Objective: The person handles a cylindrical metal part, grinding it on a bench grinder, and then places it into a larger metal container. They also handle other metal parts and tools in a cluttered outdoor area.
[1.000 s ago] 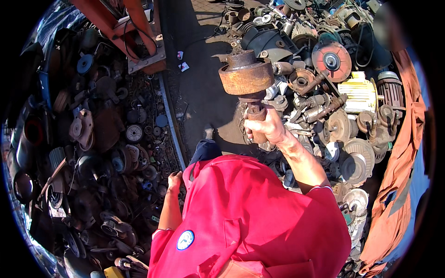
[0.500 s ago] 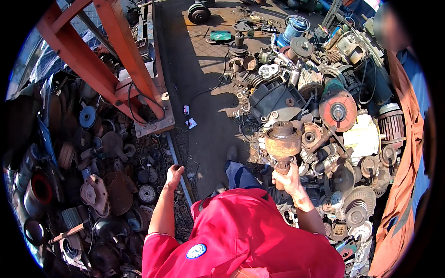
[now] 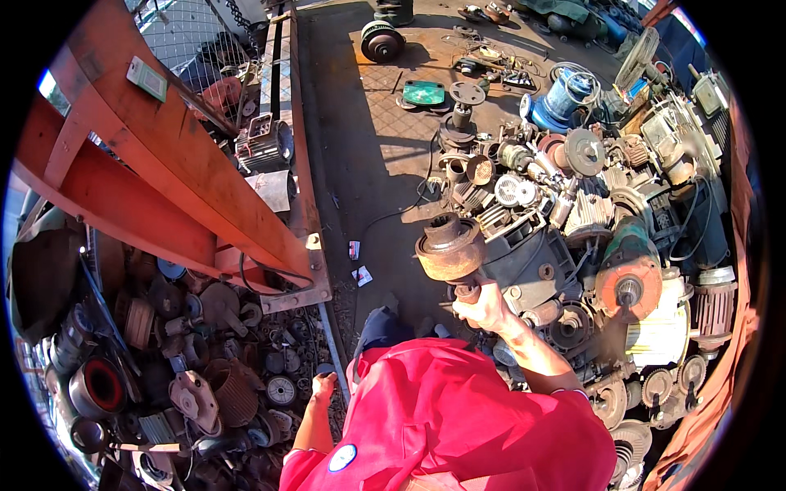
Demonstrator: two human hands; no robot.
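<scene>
Gripped in my right hand is a rusty metal shaft with a thick round head, like a machine coupling. My fingers wrap round its narrow end, and the heavy head points up and away to the left, held over the dark floor beside the parts pile. Low on the left, my left hand hangs near a thin metal rail. Its fingers are foreshortened, so whether they hold anything is hidden.
Old motors and gears fill the right side, among them a motor with a red face. An orange steel frame stands at the left, above scrap parts. A green plate and a blue motor lie farther off.
My right hand has carried the rusty shaft left, and its head now tilts left. My left hand is lower in view. The orange frame and the piles have shifted as my view moved.
</scene>
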